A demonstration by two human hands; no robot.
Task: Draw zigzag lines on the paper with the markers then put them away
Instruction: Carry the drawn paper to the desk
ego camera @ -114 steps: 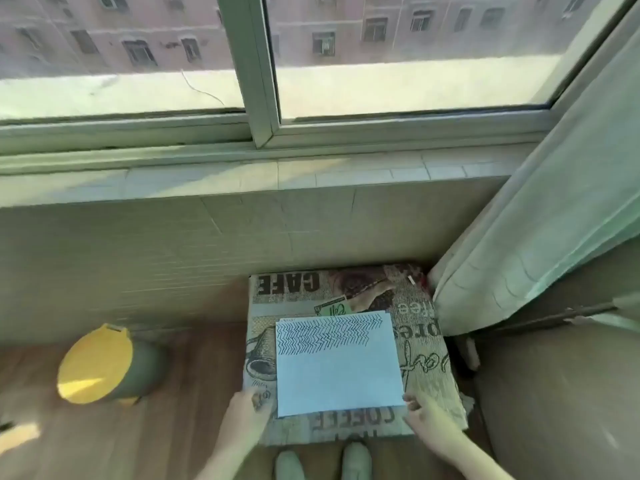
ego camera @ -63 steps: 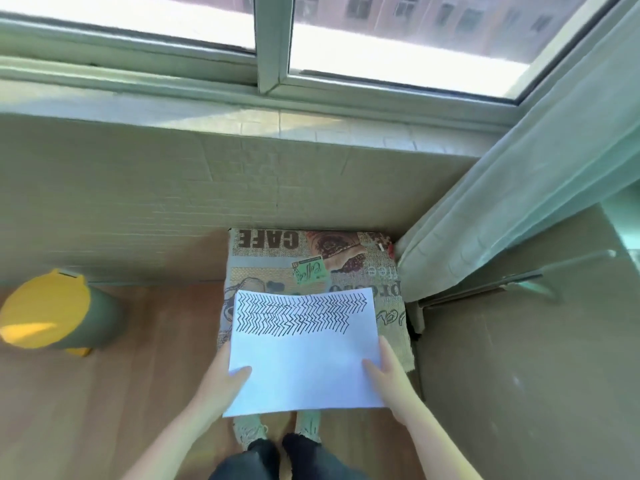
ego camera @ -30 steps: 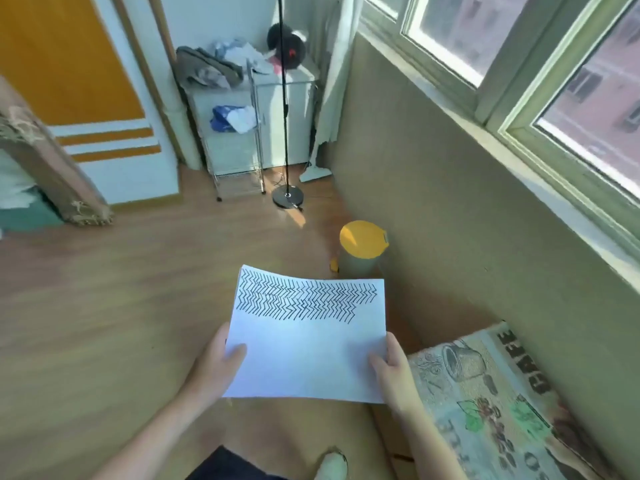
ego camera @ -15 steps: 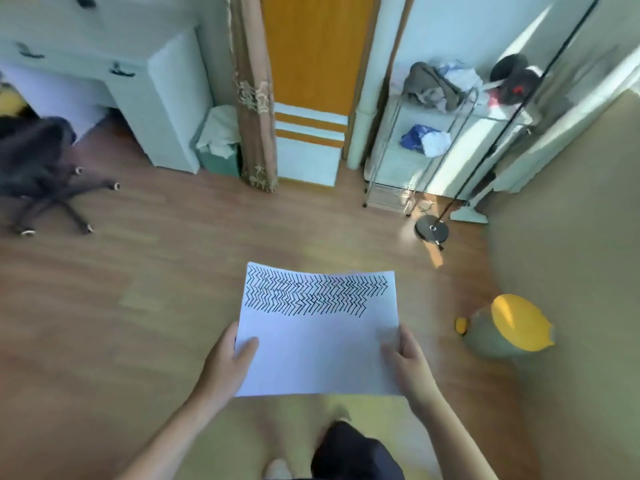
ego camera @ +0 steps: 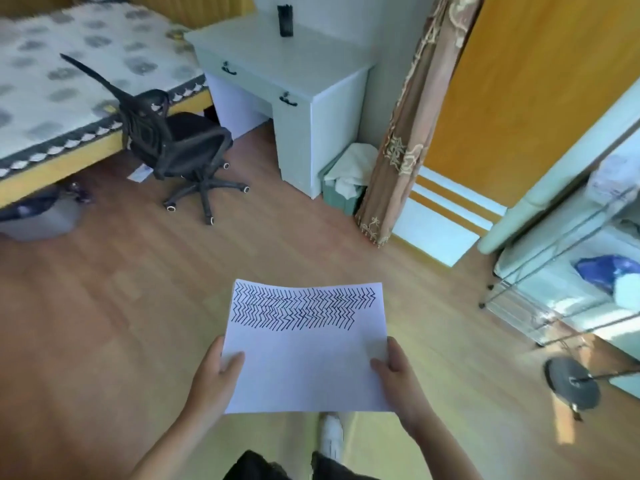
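Note:
A white sheet of paper [ego camera: 306,362] with several rows of dark zigzag lines across its upper part is held flat in front of me above the wooden floor. My left hand [ego camera: 214,379] grips its left edge, thumb on top. My right hand [ego camera: 398,375] grips its right edge the same way. No markers are in view.
A black office chair [ego camera: 180,143] stands ahead on the left beside a bed [ego camera: 62,81]. A white desk [ego camera: 277,84] is straight ahead with a dark object on top. A patterned curtain [ego camera: 405,133], a wire rack [ego camera: 571,271] and a round black stand base [ego camera: 571,382] are on the right.
I lifted the paper off the cushioned stool by the window with both hands and turned left into the room. The view now faces the desk, chair and bed.

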